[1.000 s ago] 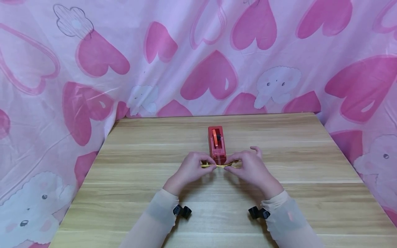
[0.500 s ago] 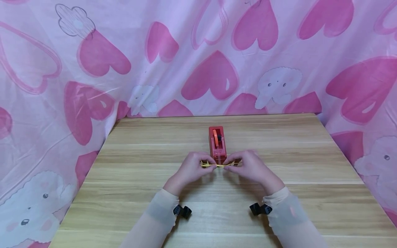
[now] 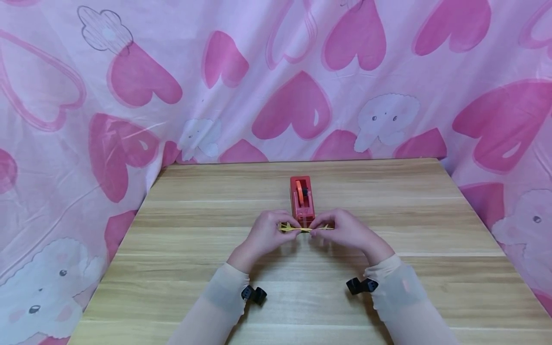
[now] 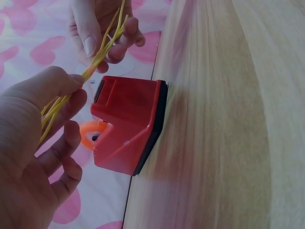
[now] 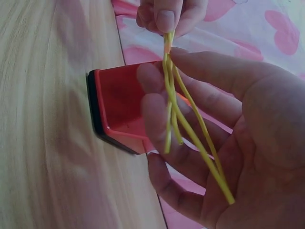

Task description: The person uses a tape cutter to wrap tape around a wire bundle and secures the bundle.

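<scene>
A bundle of thin yellow wires stretches between my hands, with a short orange-tinted band round its middle. My left hand pinches the bundle on one side of that band, thumb against forefinger. From the other side my right hand holds it lightly, the thumb tip beside the band and the other fingers loosely bent behind. Loose wire ends fan out across the right palm in the right wrist view. Just beyond the hands stands a red tape dispenser with an orange roll in it.
The wood-grain table reaches back to a pink cloth printed with hearts, which hangs behind and at both sides. The dispenser's toothed cutter faces the hands. A small black camera sits on each wrist.
My right hand's raised little finger has drawn in, and its fingers have shifted slightly on the wires. The left hand and the tape dispenser stay in place.
</scene>
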`<action>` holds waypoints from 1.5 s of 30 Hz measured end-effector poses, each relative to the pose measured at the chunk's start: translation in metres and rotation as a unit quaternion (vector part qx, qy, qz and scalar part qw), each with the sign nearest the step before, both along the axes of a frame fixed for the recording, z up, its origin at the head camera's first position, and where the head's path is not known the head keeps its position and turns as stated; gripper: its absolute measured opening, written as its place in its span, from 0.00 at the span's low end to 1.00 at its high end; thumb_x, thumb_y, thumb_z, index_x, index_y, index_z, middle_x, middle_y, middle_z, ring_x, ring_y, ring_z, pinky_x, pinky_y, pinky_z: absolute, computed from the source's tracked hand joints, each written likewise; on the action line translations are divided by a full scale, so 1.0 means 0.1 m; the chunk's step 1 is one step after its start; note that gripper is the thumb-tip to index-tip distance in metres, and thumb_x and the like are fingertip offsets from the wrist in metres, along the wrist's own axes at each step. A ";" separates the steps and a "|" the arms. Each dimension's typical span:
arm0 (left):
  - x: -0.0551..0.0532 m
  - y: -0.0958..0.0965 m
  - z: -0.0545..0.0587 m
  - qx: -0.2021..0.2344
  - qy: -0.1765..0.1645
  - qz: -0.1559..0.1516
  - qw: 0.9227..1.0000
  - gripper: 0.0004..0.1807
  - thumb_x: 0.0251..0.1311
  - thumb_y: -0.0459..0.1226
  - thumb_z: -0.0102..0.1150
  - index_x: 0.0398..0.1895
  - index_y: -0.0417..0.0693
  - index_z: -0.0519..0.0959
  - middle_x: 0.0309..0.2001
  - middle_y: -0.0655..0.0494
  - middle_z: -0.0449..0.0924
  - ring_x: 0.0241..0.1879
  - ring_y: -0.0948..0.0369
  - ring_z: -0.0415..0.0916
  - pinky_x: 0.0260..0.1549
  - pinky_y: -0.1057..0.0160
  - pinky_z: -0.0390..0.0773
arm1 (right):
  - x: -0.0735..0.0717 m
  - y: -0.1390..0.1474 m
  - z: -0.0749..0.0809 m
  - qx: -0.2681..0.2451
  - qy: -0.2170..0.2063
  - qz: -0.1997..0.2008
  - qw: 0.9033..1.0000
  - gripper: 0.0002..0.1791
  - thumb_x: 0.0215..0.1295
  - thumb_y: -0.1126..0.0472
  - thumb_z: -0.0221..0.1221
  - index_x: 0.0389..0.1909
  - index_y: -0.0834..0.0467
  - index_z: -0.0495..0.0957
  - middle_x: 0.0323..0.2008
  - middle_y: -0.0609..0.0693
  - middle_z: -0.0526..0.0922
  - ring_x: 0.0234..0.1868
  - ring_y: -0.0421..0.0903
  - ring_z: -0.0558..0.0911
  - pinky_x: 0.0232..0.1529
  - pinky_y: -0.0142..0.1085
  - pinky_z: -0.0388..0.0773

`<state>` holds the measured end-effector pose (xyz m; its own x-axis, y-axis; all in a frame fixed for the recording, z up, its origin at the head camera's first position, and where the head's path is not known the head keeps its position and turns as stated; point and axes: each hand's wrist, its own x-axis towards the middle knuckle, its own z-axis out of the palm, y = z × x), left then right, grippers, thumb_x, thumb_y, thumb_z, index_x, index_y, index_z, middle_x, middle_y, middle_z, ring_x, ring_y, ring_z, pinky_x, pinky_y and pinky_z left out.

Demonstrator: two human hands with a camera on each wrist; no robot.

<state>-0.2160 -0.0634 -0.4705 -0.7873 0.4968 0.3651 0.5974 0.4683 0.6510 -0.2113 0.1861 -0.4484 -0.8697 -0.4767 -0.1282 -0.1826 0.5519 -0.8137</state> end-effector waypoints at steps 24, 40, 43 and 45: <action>-0.07 0.00 0.13 -0.060 -0.188 0.036 0.980 0.06 0.67 0.47 0.67 0.38 0.61 0.91 0.35 0.70 0.88 0.37 0.66 0.78 0.40 0.63 0.78 | 0.10 -0.03 -0.05 0.023 0.076 -0.081 0.994 0.02 0.64 0.54 0.71 0.37 0.44 0.90 0.40 0.42 0.90 0.37 0.42 0.81 0.38 0.36 0.78; -0.11 0.01 0.08 -0.012 -0.226 0.001 0.974 0.02 0.63 0.41 0.71 0.36 0.55 0.90 0.31 0.62 0.85 0.31 0.63 0.75 0.32 0.65 0.76 | 0.12 -0.04 -0.07 0.021 0.104 -0.101 0.989 0.05 0.62 0.54 0.73 0.38 0.40 0.90 0.38 0.38 0.89 0.41 0.42 0.81 0.47 0.42 0.77; -0.10 0.02 0.08 -0.013 -0.226 0.006 0.974 0.03 0.63 0.41 0.72 0.36 0.54 0.90 0.30 0.63 0.84 0.31 0.63 0.74 0.31 0.66 0.74 | 0.10 -0.04 -0.08 0.018 0.107 -0.102 0.989 0.05 0.62 0.54 0.73 0.37 0.40 0.90 0.38 0.38 0.89 0.42 0.43 0.82 0.48 0.44 0.78; -0.10 0.02 0.09 -0.015 -0.225 0.008 0.974 0.03 0.62 0.42 0.72 0.36 0.55 0.90 0.30 0.64 0.84 0.31 0.62 0.74 0.31 0.66 0.73 | 0.10 -0.03 -0.08 0.019 0.107 -0.103 0.989 0.05 0.62 0.54 0.73 0.38 0.40 0.90 0.39 0.38 0.89 0.42 0.43 0.82 0.47 0.45 0.77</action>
<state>-0.2260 -0.0610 -0.4616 -0.8716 0.4891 -0.0332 0.2481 0.4985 0.8307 -0.2016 0.1828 -0.4563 -0.9569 -0.2855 0.0537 -0.2284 0.6250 -0.7465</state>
